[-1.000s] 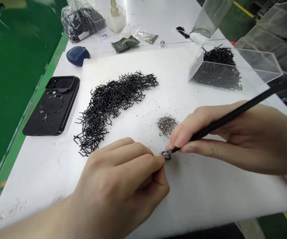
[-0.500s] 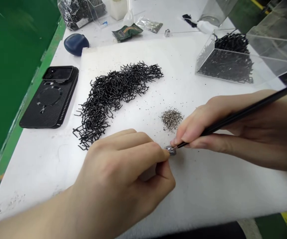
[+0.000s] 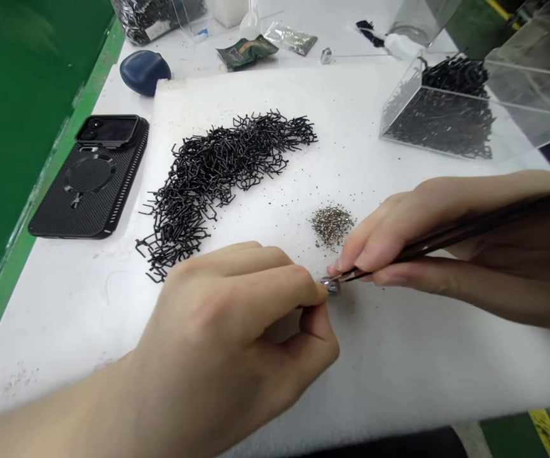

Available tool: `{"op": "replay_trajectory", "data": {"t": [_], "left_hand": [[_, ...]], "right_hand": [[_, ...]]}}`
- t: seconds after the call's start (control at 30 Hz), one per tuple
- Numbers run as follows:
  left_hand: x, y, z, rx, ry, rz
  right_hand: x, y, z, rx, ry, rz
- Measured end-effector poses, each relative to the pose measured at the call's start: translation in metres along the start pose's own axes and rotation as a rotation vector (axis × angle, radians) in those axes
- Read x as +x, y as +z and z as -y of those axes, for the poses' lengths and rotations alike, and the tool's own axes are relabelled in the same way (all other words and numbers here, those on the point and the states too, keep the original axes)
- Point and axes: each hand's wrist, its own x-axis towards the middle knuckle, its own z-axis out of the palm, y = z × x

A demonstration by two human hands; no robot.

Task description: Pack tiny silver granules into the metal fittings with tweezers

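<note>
My left hand (image 3: 246,324) pinches a small silvery metal block (image 3: 333,287) between thumb and forefinger, just above the white foam sheet. In my right hand (image 3: 427,242) is a pair of slim black tweezers (image 3: 446,236), held like a pen, with the tips at the block's top. Whether the tips grip a tiny part cannot be made out. Behind the block lies a small heap of tiny shiny metal pieces (image 3: 332,224). A long curved pile of bent black wire-like pieces (image 3: 222,162) spreads over the sheet beyond my left hand.
A black phone case (image 3: 88,178) and a dark blue rounded object (image 3: 145,71) lie at the left. A clear box (image 3: 446,130) of black pieces stands at the right. At the back are a green packet (image 3: 247,52), a clear bag (image 3: 294,39) and another small metal block (image 3: 325,56).
The tweezers have shifted slightly at the block and now show two separated prongs. Both hands keep their hold. The whole view has moved a little.
</note>
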Motion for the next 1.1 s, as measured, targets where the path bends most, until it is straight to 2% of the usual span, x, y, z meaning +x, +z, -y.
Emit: {"op": "replay_trajectory", "data": {"t": [0.17, 0.37, 0.57, 0.7, 0.77, 0.83, 1.1], "left_hand": [[-0.0007, -0.001, -0.0013, 0.019, -0.002, -0.005], [0.0032, -0.0033, -0.0034, 0.06, -0.014, 0.052], [-0.0016, 0.0006, 0.0, 0.025, 0.011, -0.024], [0.0008, 0.0003, -0.001, 0.036, 0.003, 0.017], [0.0018, -0.001, -0.0016, 0.04, 0.005, 0.001], [0.0017, -0.0019, -0.0019, 0.03, 0.016, -0.027], [0.0022, -0.0014, -0.002, 0.035, -0.013, 0.069]], "right_hand": [[-0.003, 0.0014, -0.0027, 0.03, 0.032, -0.024], [0.0003, 0.0006, -0.005, 0.031, -0.011, -0.001], [0.0025, 0.0005, -0.0016, 0.07, 0.006, -0.012], [0.0006, 0.0005, -0.0025, 0.09, 0.004, -0.001], [-0.0008, 0.0005, -0.0029, 0.061, 0.004, -0.006], [-0.0017, 0.0011, -0.0026, 0.03, 0.001, -0.029], [0.0044, 0.0076, -0.0006, -0.126, -0.039, -0.174]]}}
